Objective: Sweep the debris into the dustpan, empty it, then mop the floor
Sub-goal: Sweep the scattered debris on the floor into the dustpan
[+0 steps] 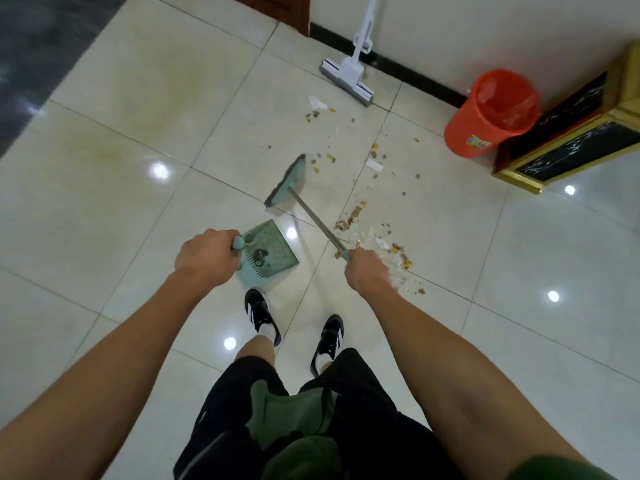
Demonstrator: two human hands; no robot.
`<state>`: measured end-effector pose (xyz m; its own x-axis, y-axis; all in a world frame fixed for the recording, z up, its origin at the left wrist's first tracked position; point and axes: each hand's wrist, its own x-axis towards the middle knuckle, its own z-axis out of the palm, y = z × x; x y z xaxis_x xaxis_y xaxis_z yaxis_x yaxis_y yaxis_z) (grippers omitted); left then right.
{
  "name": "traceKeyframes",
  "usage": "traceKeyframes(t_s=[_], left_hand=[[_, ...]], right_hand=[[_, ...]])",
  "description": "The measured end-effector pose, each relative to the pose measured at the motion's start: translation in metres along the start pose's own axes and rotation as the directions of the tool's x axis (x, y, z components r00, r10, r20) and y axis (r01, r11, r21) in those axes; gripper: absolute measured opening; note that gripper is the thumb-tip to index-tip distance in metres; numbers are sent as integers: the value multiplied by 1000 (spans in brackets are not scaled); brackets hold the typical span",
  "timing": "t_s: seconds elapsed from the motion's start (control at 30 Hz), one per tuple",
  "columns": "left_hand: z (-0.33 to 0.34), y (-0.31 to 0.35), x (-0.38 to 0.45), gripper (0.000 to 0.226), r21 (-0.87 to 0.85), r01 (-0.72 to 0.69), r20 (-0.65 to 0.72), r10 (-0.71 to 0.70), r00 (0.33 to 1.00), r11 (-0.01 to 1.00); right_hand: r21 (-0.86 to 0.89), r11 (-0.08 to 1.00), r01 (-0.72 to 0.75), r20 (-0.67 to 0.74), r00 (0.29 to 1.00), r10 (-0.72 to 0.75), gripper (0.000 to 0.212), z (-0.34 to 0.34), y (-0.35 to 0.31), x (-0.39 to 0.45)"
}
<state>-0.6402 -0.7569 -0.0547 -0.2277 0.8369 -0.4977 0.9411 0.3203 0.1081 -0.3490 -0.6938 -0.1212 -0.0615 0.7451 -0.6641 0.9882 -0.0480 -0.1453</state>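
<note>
While the sweeping is plainly under way, most of it is left to do. In the head view, the left hand [204, 256] is curled round the pale-green handle of the teal plastic dustpan [273, 249], which sits on the glossy cream tiled floor [121, 150] just ahead of the person's black-and-white shoes [261, 315]; a small dark clump lies in the pan, so a little has been gathered — though what it is I cannot make out. The right hand [367, 271] grips the thin grey shaft of the teal-headed broom [287, 183], whose head rests on the tiles beyond the pan. The scattered brown-and-yellow crumbs and paper scraps [349, 216] lie mostly to the right of the broom, some right beside the right hand, others trailing toward the wall. The orange plastic bin with its red liner [491, 112] stands near the wall, well apart from the pan; emptying is not yet done. The white flat sponge mop [349, 76] leans untouched against the wall — mopping comes last.
</note>
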Motion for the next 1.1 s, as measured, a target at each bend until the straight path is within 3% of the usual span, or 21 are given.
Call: traceKeyframes(t_s=[0.23, 0.4, 0.8, 1.1], left_hand=[[-20, -80, 32, 21, 51, 21, 15, -21, 1000, 998], [-27, -96, 47, 25, 116, 10, 26, -13, 1000, 993], [-18, 6, 33, 36, 221, -202, 55, 195, 979, 954], [4, 93, 8, 25, 195, -300, 43, 298, 954, 934]], right_hand=[[-18, 1000, -1, 10, 1000, 1, 33, 8, -100, 36], [-70, 996, -63, 21, 998, 65, 29, 11, -113, 38], [-26, 947, -319, 16, 947, 320, 27, 17, 36, -33], [119, 938, -324, -20, 944, 329, 23, 33, 124, -85]])
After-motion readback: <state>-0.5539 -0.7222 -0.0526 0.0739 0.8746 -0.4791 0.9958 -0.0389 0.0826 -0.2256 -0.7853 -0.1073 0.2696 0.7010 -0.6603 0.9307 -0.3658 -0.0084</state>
